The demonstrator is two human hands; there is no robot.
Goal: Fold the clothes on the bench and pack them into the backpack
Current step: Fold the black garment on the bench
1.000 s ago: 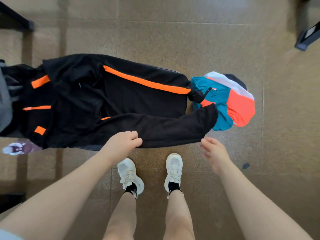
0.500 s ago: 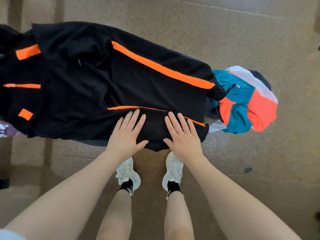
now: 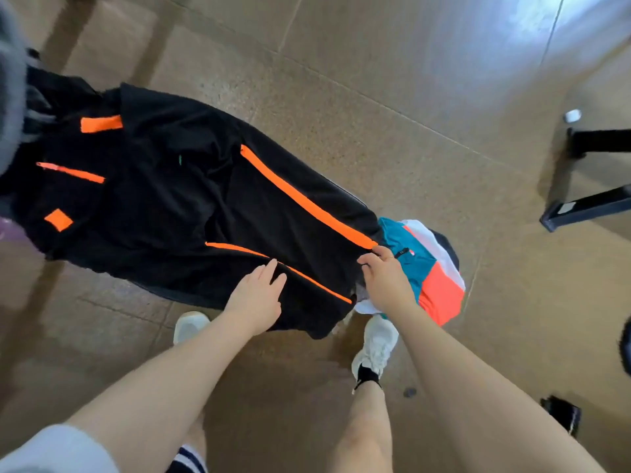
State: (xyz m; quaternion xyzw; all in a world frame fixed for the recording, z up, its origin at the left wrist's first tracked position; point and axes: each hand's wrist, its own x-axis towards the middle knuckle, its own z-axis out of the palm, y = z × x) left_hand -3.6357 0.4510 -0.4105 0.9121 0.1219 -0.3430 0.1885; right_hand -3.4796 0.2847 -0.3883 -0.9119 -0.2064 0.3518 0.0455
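Since the earlier frame, right hand [image 3: 387, 281] has left its flat press and now pinches the trousers' [image 3: 191, 206] far cuff by the orange stripe [image 3: 307, 203]; left hand [image 3: 257, 295] lies flat, fingers straight, on the near leg. Trousers lie lengthwise on the bench, halved only. Further folds, the colourful garment [image 3: 433, 281] and packing remain; the backpack cannot be identified.

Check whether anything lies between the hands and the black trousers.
Nothing visible does. The left hand rests flat on the black trousers, and the right hand holds their end by the orange stripe, beside the colourful jacket.
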